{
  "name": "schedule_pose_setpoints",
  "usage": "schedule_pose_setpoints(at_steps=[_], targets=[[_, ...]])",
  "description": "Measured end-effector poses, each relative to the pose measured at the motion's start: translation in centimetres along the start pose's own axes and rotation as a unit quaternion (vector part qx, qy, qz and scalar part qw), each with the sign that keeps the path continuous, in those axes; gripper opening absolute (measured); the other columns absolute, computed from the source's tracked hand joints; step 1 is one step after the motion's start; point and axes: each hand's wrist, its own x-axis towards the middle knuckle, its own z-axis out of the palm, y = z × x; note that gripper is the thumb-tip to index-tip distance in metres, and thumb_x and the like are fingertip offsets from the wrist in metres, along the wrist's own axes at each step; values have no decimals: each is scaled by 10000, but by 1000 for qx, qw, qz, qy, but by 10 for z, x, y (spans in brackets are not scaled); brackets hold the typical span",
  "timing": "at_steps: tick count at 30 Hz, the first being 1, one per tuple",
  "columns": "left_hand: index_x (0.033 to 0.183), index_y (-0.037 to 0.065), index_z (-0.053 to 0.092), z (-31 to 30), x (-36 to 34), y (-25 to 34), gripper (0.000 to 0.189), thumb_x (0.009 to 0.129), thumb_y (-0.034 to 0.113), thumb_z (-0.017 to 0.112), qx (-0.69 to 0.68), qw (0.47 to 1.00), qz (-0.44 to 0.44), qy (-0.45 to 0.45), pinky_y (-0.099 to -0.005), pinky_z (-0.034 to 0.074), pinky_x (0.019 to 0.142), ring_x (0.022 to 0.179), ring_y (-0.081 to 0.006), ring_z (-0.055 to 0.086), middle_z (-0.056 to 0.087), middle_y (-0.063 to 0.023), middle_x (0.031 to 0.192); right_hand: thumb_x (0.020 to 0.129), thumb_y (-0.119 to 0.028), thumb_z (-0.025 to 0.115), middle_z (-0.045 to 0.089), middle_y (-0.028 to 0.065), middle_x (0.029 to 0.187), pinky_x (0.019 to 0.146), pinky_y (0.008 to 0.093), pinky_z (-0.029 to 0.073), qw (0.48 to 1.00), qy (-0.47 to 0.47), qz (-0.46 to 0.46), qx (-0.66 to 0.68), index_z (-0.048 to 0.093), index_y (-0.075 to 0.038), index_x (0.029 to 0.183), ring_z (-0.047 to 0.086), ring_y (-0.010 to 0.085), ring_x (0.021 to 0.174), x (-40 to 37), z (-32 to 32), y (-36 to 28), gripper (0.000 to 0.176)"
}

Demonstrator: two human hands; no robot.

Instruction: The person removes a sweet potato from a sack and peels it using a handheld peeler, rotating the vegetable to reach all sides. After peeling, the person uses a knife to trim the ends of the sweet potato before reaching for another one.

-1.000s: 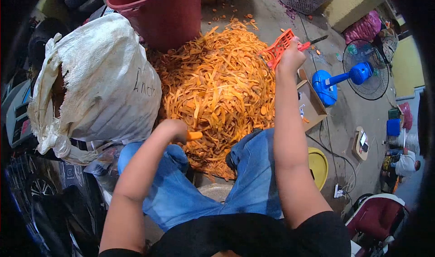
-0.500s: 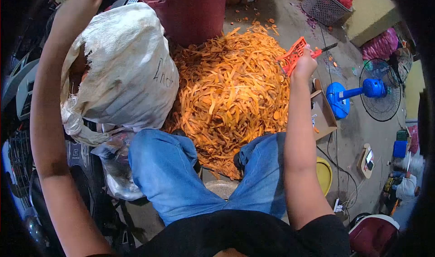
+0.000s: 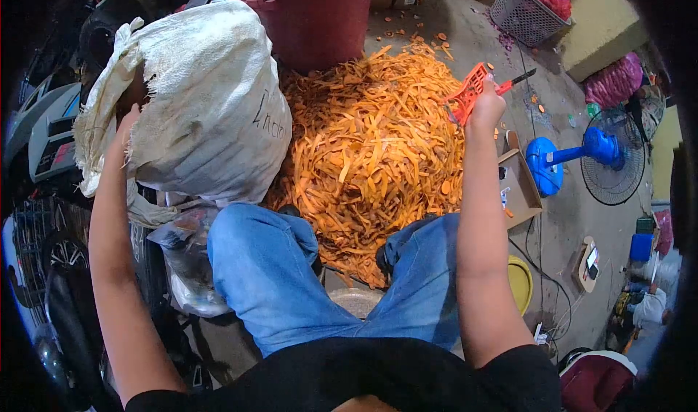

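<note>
My right hand (image 3: 486, 111) is closed around a red plastic peeler (image 3: 471, 86) with a slotted body, held up at the right of the peel heap. A narrow dark blade sticks out past the hand on the far side. At the torn mouth of a white woven sack (image 3: 211, 99) is my left hand (image 3: 131, 120), reaching in, its fingers mostly hidden by the cloth. Dark handwriting marks the sack's side. Between my legs and beyond lies a big heap of orange peelings (image 3: 371, 143), apparently carrot.
Behind the heap stands a large dark red tub (image 3: 313, 27). On the right are a blue fan (image 3: 600, 147), a cardboard box (image 3: 522, 190), a yellow basin (image 3: 518, 285) and cables. A grey basket (image 3: 525, 12) stands at the back. Motorbike parts crowd the left.
My left hand has come down from above the sack to its mouth, and the sack's edge has been pulled outward to the left. My right hand stays nearly still with the peeler.
</note>
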Motion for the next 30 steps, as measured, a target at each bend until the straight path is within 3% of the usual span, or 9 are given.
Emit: schedule_pose_setpoints(at_steps=[5,12,14,16,18,22,24,27,30], targets=[[1018,-21,449,-31,-24,37,411,720,253,520,-80,992,-50,82,-299,385,742,834,-249,526,537,-176,888,782,-159,492,501,13,659,503,227,346,1000,-9,-4,7,514,14,763,425,78,547,10,-3,12,175],[1073,33,424,-111,-83,101,483,769,405,474,-409,865,129,260,-185,404,515,660,-84,496,510,-66,832,791,-166,480,523,33,689,556,238,388,1000,-13,7,17,505,22,787,480,95,600,2,-1,5,190],[1046,15,423,-109,-118,146,488,778,423,447,-645,727,204,118,-155,387,430,579,-66,476,499,-58,816,793,-169,478,525,38,701,565,242,393,1000,-17,7,3,503,17,786,486,99,609,-5,4,2,188],[1032,1,412,-87,-134,195,488,795,427,406,-676,702,213,72,-153,388,397,560,-62,460,486,-55,790,794,-172,475,528,44,712,574,246,398,1000,-19,5,-13,500,12,785,492,103,617,-19,11,-6,186],[1030,-2,398,-52,-125,227,485,818,430,339,-780,572,222,-122,-154,388,389,564,-73,460,479,-59,791,795,-174,474,525,42,692,579,250,400,995,-44,62,-59,496,-8,770,496,104,624,-37,16,-18,170],[1036,-1,392,30,-111,274,526,831,441,194,-886,291,195,-306,-319,450,626,678,-176,486,474,-87,806,777,-213,515,442,-14,578,499,246,333,991,-79,-18,-108,458,-53,652,396,78,526,-23,13,24,211],[1024,27,411,64,-121,303,519,820,442,177,-945,244,3,-216,-390,355,788,817,-203,459,478,-63,842,769,-232,530,412,-26,563,470,244,293,987,-94,6,-131,438,-61,619,342,73,503,-28,13,29,245],[902,68,468,94,-121,309,474,817,429,172,-953,178,-64,-236,-444,295,836,907,-230,434,495,-65,912,775,-224,523,390,-28,533,447,240,282,980,-121,17,-160,428,-64,599,327,69,479,-40,17,37,256],[771,90,477,122,-109,308,430,818,409,192,-946,154,67,-277,-482,293,822,930,-250,426,487,-86,971,775,-228,522,381,-27,512,434,246,278,977,-129,23,-166,432,-53,601,321,74,460,-51,20,36,263]])
